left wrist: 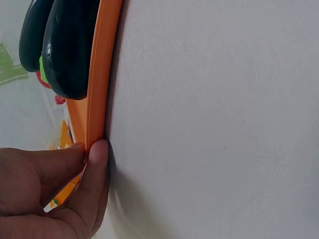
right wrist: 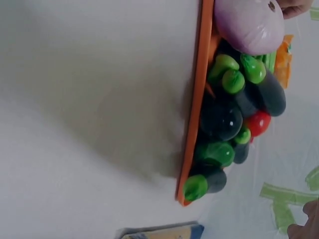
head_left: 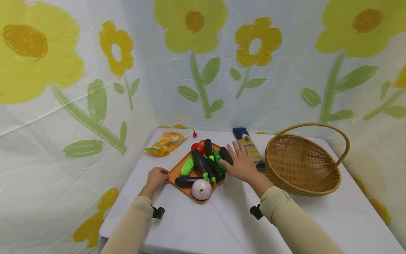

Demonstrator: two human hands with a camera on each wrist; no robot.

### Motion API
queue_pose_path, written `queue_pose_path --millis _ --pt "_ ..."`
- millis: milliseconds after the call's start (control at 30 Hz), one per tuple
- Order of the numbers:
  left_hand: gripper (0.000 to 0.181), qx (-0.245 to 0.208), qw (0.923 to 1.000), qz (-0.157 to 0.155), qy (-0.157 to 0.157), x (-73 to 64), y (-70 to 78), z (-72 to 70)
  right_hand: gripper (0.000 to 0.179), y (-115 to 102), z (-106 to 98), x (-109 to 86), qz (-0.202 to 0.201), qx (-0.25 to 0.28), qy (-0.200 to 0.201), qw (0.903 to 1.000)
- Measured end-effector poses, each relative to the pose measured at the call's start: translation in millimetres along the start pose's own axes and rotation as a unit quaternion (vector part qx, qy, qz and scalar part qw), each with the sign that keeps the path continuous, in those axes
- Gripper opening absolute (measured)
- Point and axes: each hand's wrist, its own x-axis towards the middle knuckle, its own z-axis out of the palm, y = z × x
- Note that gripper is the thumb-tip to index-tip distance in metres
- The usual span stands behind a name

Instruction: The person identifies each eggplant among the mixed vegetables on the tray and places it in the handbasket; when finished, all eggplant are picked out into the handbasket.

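Observation:
An orange tray (head_left: pixel 175 173) lies on the white table, holding several dark eggplants (head_left: pixel 199 163), a purple onion (head_left: pixel 201 189), a red tomato (head_left: pixel 197 146), a bumpy light-green vegetable (head_left: pixel 187 166) and a darker green one (head_left: pixel 218 158). At the tray's left corner my left hand (head_left: pixel 157 179) pinches the rim; the left wrist view shows thumb and fingers on either side of the rim (left wrist: pixel 98 89). My right hand (head_left: pixel 242 166) is by the tray's right corner, fingers spread, nearest to an eggplant (head_left: pixel 226 155). In the right wrist view it appears apart from the vegetables.
A wicker basket (head_left: pixel 301 164) with a tall handle stands to the right. Behind my right hand lies a blue and yellow pasta packet (head_left: pixel 250 144). An orange snack bag (head_left: pixel 166 143) and a red lollipop (head_left: pixel 195 134) are at the back left. Flowered cloth encloses the table.

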Motion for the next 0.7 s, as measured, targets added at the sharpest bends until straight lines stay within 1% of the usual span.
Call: queue_pose_path --millis 67,167,300,400,600,700 --pt "0.025 -0.013 0.9999 -0.006 0.004 1.3 -0.4 -0.5 0.083 -7.4 0.8 3.0 -0.007 0.010 0.001 0.9999" --pt "0.025 -0.023 0.9996 -0.017 0.007 2.9 -0.1 -0.7 0.084 -20.3 1.3 7.7 -0.011 0.045 0.001 0.9989" --pt "0.023 -0.026 0.9993 -0.025 0.005 4.2 2.1 -1.5 0.088 -36.5 4.3 15.3 0.001 0.090 -0.008 0.9959" --pt "0.022 -0.032 0.9991 -0.027 0.002 5.5 2.7 -1.5 0.088 -45.2 9.1 22.2 0.008 0.107 -0.013 0.9941" --pt "0.022 -0.042 0.9987 -0.028 0.000 8.5 -2.2 -0.6 0.092 -60.8 17.9 33.7 0.014 0.141 -0.027 0.9895" --pt "0.022 -0.046 0.9984 -0.034 -0.001 9.1 -3.5 -0.7 0.092 -67.7 22.6 38.6 0.013 0.152 -0.035 0.9877"
